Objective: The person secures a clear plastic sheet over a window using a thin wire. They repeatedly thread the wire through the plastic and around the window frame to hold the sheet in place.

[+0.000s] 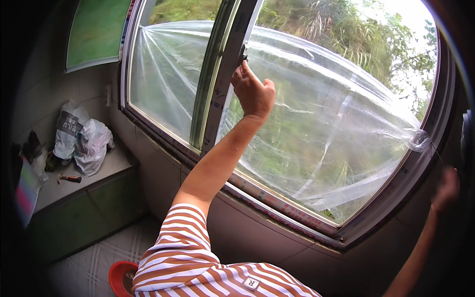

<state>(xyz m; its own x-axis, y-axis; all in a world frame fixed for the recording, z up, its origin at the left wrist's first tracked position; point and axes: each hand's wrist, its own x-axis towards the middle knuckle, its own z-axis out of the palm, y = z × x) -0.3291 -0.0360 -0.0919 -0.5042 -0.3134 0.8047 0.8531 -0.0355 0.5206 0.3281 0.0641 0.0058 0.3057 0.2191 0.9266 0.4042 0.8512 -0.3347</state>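
My left hand (253, 93) reaches up to the sliding window's middle frame (225, 74). Its fingers close on a small dark window latch (242, 53). At the far right, my right hand (447, 189) is raised beside the window's right edge and smeared by motion, so its fingers cannot be made out. A clear plastic sheet (297, 114) stretches across behind the glass. Its gathered end (419, 140) bunches at the right side of the frame, where a thin dark string runs down toward my right hand.
To the left, a counter (54, 188) carries white plastic bags (93, 147) and a small hammer (70, 178). A green board (96, 32) hangs above. On the tiled floor, a red basin (118, 277) stands beside me. Plants grow outside the window.
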